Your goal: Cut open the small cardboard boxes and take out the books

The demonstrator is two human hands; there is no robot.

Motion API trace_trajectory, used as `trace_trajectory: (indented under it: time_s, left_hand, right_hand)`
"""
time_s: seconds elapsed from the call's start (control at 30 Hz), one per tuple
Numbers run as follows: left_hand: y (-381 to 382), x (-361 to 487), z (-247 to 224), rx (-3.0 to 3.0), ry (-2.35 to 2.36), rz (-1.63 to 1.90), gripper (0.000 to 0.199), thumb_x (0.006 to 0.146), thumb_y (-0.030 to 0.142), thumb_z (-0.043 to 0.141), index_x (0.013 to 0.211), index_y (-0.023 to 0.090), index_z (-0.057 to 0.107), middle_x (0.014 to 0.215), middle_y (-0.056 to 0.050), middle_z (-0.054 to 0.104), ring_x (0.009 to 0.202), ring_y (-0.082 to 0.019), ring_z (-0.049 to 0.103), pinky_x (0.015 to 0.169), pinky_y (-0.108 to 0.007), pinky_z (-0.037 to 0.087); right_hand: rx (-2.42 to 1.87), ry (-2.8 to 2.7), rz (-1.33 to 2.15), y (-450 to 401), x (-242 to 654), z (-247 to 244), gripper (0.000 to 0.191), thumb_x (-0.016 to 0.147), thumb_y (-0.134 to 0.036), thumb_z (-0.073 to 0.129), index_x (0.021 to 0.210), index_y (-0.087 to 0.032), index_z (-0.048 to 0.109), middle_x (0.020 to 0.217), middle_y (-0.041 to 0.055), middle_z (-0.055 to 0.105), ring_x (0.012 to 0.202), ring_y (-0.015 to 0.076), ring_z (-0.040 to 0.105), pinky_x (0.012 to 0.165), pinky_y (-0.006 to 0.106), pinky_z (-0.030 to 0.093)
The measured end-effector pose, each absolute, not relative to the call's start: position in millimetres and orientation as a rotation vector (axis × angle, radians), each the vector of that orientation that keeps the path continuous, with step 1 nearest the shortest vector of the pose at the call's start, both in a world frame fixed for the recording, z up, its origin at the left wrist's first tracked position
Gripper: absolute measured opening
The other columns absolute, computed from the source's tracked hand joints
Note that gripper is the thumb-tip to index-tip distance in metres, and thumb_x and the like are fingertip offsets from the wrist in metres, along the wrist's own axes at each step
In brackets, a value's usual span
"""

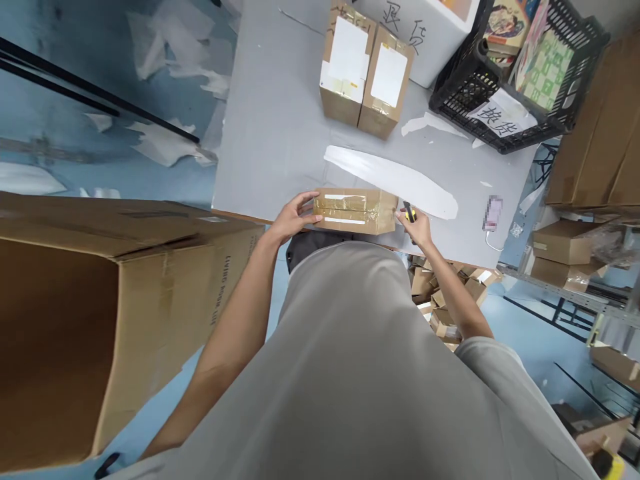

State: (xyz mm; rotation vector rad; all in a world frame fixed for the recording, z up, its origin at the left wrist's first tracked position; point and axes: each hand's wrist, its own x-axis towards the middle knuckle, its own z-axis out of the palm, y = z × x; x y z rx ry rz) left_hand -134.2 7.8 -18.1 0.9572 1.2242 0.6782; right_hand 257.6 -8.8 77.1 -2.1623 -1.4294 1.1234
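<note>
Grey table (280, 133) over blue floor (175, 393), hands (300, 215) half-curled, left on taped carton (350, 210), right gripping cutter (409, 212).

black crate (505, 133), large open carton (175, 307)

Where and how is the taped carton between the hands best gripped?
Likely by its two short ends, coming from left and right: the taped carton lies flat, its long side along the table's near edge. The left hand is at one end; the right hand holds a cutter, best set down first.
</note>
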Motion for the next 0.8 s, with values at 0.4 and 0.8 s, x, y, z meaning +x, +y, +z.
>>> trace_trajectory:
  time_s: [0.4,0.8]
  left_hand:
    - [13,-97,-40,0.867,1.312,0.617,0.079,0.066,0.022,0.087,0.14,0.026,0.062,0.122,-0.006,0.072,0.107,-0.02,0.07,0.108,-0.044,0.062]
    - [25,-54,18,1.195,1.353,0.735,0.042,0.099,0.044,0.068,0.133,0.021,0.073,0.146,-0.012,0.076,0.129,-0.027,0.073,0.115,-0.042,0.058]
  right_hand:
    - [-1.938,-1.158,1.141,0,241,89,0.075,0.078,-0.082,0.084,0.112,-0.014,0.081,0.064,-0.0038,0.065,0.054,0.016,0.057,0.054,0.03,0.049]
    - [-1.999,-1.497,0.957,7,241,104,0.064,0.094,-0.077,0.074,0.115,-0.017,0.084,0.095,0.0065,0.08,0.085,0.0214,0.07,0.076,0.031,0.055]
